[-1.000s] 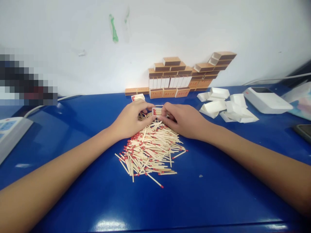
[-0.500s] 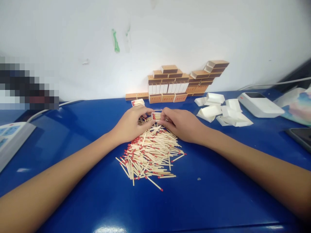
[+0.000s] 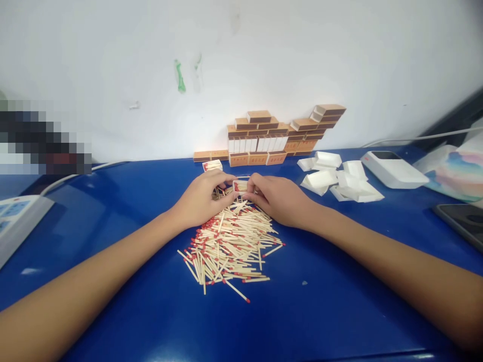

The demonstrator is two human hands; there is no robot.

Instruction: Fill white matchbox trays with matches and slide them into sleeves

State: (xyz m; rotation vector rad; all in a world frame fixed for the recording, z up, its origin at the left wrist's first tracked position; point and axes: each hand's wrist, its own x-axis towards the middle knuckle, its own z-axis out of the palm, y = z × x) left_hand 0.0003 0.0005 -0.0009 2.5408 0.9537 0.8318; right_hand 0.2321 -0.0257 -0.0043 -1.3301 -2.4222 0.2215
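A small white matchbox tray (image 3: 240,187) with red-tipped matches in it is held between my two hands, just above the far end of a match pile. My left hand (image 3: 206,198) pinches the tray's left end between thumb and fingers. At its right end, the fingertips of my right hand (image 3: 279,198) are closed on the tray and touch the matches inside. Below my hands the loose matches (image 3: 234,241) lie spread on the blue table (image 3: 320,311). Behind my left hand rests another white tray (image 3: 212,165) filled with matches.
Orange-brown matchboxes (image 3: 257,159) are stacked against the wall. Right of them lie several white trays (image 3: 320,181), a white device (image 3: 394,170), a phone (image 3: 460,221) and a colourful plastic bag (image 3: 453,171). A white power strip (image 3: 22,216) sits at the left.
The camera view has tilted slightly, so everything sits a little lower in the picture. Both hands keep their hold on the tray; the right fingers have shifted slightly over the matches.
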